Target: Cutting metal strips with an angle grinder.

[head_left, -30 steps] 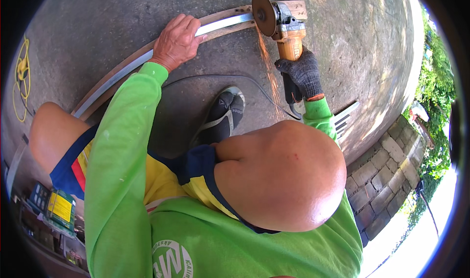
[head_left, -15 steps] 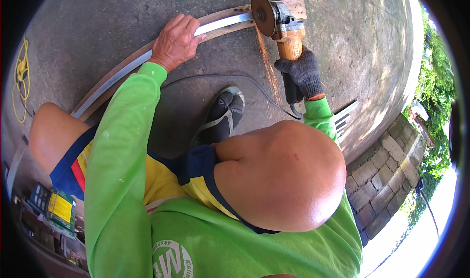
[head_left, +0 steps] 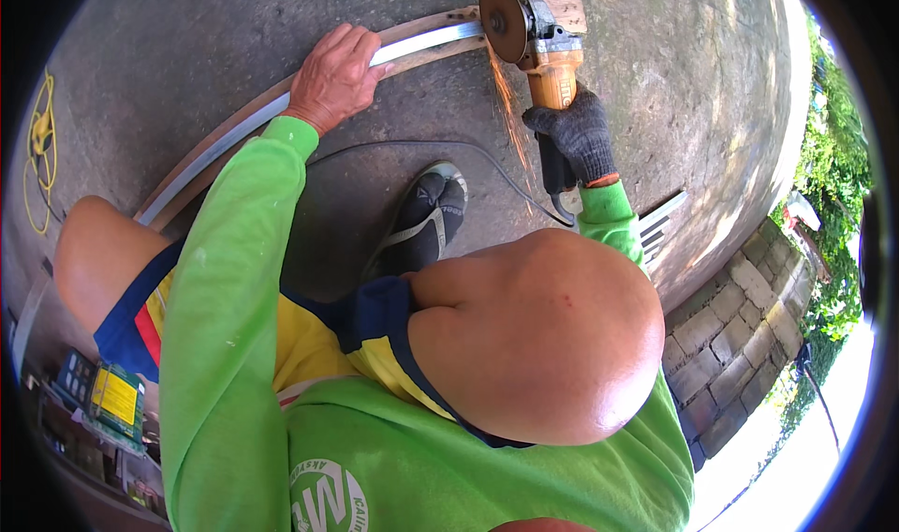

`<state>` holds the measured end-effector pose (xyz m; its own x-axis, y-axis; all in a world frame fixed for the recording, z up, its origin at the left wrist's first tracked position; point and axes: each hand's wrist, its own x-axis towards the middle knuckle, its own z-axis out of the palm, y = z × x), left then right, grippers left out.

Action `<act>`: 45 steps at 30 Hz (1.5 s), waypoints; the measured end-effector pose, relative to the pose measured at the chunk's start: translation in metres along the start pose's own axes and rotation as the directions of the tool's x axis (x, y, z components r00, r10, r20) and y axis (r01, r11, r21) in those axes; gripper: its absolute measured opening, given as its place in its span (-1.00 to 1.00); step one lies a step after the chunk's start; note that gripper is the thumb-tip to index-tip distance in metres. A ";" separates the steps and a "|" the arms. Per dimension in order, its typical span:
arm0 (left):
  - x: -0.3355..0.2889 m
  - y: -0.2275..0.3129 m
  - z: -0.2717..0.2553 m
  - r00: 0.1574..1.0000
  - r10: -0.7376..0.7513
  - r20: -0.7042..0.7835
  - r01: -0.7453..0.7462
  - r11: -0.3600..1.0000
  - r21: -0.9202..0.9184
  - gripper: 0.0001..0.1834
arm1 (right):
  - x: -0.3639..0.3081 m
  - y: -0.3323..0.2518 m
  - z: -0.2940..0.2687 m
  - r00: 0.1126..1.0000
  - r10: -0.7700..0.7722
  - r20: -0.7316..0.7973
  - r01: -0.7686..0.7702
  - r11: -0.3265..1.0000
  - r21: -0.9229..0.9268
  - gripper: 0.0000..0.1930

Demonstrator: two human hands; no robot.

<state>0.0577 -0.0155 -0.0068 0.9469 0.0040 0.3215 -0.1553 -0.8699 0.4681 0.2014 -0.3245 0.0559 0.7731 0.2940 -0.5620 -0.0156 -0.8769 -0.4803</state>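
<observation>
My bare left hand [head_left: 335,80] is closed around a long silvery metal bar [head_left: 429,43], holding it against a wooden plank [head_left: 421,62] on the ground. My right hand [head_left: 581,139], in a dark grey knit glove, grips an orange-yellow angle grinder [head_left: 552,75] by its body and black handle. The grinder's brown cutting disc [head_left: 503,21] stands upright at the right end of the bar. Orange sparks [head_left: 507,101] stream from there toward me. The exact contact of disc and metal is hidden behind the disc.
A black power cord [head_left: 449,146] runs from the grinder across the concrete, past my sandalled foot [head_left: 431,215]. Several short metal pieces [head_left: 661,225] lie at right. A yellow cable [head_left: 39,148] lies far left, a green-yellow box [head_left: 117,401] lower left, a block wall [head_left: 740,331] at right.
The grinder and my right hand have shifted very slightly up and to the left. Sparks still fly, in a shorter stream. My left hand stays put on the metal bar.
</observation>
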 end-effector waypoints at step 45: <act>-0.001 0.000 0.000 0.999 -0.023 0.028 0.024 0.999 -0.023 -0.76 | -0.009 -0.009 -0.002 0.999 0.015 -0.035 -0.017 0.997 -0.073 -0.36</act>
<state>0.0568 -0.0161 -0.0074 0.9577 0.0108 0.2876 -0.1390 -0.8578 0.4949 0.1955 -0.3201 0.0667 0.7945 0.2677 -0.5451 0.0172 -0.9071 -0.4205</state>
